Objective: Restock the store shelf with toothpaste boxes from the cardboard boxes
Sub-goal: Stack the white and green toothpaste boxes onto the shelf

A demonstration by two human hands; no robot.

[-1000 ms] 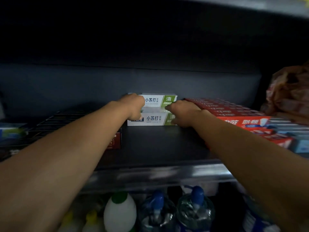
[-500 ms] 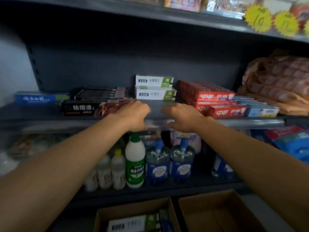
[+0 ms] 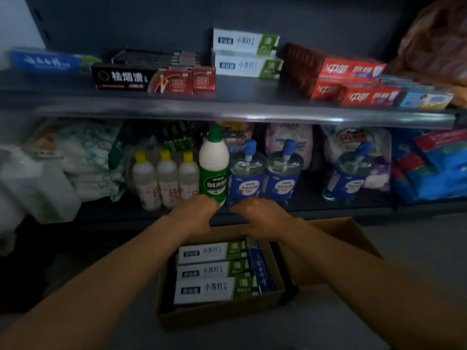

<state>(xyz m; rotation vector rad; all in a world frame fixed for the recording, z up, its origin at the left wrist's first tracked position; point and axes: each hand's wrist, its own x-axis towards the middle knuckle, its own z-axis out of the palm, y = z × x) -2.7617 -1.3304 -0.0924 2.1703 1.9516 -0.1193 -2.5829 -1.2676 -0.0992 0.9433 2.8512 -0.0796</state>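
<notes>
Below both empty hands (image 3: 227,218), toothpaste boxes (image 3: 214,271) inside cardboard box (image 3: 217,314).

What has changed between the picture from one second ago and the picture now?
Both hands let go of the two white-green toothpaste boxes on the shelf and came down. The left hand and right hand now hover empty above the cardboard box. The stacked pair stayed in place.

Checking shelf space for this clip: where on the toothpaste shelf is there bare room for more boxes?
Bare shelf lies in front of the white-green stack, bordered by the black-red boxes and the red boxes. Above that stack is open too. Both flanks are crowded. The left hand and right hand hold nothing.
</notes>
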